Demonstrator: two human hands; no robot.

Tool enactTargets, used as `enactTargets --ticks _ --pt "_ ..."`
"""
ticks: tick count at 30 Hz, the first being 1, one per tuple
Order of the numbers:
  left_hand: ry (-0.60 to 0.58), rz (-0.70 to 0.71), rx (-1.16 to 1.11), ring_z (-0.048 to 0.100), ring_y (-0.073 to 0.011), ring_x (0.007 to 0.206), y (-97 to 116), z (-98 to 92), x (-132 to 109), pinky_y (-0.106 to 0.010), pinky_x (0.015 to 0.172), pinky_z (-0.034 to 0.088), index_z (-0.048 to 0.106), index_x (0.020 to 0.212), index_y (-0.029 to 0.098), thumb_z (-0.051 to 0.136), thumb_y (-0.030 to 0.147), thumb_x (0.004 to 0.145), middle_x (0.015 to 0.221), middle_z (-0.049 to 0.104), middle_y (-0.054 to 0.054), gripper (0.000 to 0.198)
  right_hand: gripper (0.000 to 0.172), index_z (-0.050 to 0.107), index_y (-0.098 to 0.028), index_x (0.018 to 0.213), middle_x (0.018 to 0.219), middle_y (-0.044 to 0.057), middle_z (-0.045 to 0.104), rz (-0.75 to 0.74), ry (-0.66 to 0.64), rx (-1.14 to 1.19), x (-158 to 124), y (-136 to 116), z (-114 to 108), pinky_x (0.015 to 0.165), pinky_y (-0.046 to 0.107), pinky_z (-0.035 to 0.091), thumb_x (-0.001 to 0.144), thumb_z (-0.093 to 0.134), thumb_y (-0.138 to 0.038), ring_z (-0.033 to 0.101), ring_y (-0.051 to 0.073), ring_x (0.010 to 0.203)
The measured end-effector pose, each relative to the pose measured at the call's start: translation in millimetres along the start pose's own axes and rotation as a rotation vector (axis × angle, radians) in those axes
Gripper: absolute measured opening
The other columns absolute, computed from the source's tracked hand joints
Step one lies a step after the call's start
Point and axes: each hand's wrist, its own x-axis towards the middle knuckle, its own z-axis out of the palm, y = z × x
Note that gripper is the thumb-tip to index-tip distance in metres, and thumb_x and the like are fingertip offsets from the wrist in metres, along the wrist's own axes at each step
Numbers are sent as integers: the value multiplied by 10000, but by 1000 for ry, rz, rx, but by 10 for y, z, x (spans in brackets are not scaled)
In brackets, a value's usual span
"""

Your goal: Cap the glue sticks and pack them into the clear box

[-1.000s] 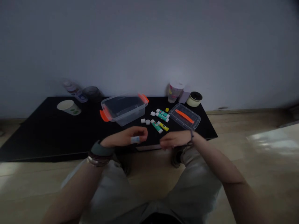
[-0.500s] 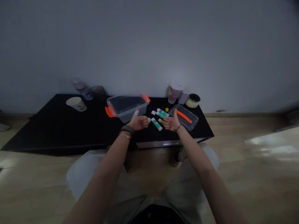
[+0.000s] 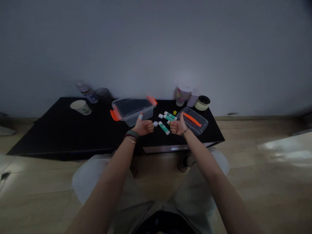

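My left hand (image 3: 144,127) is closed in a fist with its thumb pointing up, in front of a clear plastic box (image 3: 136,117) with orange clips. Something white is wrapped round that thumb. My right hand (image 3: 178,126) makes the same thumb-up fist, nearest to a clear lid (image 3: 199,129) with an orange handle. I see nothing held in either hand. Between them lie green-and-white glue sticks, the closest one (image 3: 164,128) on the black tabletop. Beside my left fist is a round white cap (image 3: 155,124). My right hand partly covers another small stick.
A yellow cap (image 3: 175,112) lies behind the glue sticks. Along the wall stand a patterned cup (image 3: 182,96), a cream pot (image 3: 202,103), a dark bowl (image 3: 102,95) and a bottle (image 3: 87,92). A paper cup (image 3: 81,107) leans at left. The black cabinet (image 3: 73,136) ends near my knees.
The view has shifted slightly. Both fists keep their thumb-up shape, and the left one sits a little farther from the round white cap. The objects on the tabletop stay in place.
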Motion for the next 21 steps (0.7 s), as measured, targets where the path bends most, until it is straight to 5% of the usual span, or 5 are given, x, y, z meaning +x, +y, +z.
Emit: enactTargets --ticks 7,12,17,21 --pt "-39 9 29 262 -117 393 33 54 9 -278 399 305 206 479 246 40 892 798 423 245 17 740 746 204 -261 636 461 -114 126 24 16 7 24 -1 43 339 198 155 716 37 -984 31 80 418" --pt "-13 16 162 228 -110 403 122 123 19 -265 399 283 231 482 240 115 895 805 436 225 32 740 730 215 -254 621 450 -106 151 29 93 -220 35 -87 96 366 204 155 764 47 -950 60 81 416" --pt "244 113 684 194 -97 422 310 199 -20 -239 428 179 370 489 208 322 806 882 465 262 42 717 585 386 -222 629 524 -46 393 -2 512 -1040 13 -273 174 483 221 314 913 434 -731 361 103 481" --pt "429 241 1032 310 -116 481 341 100 -137 -252 481 188 527 525 179 700 486 842 497 412 19 474 327 613 -191 836 881 82 692 38 727 -1679 -33 -273 281 724 299 458 933 580 -501 656 221 848"
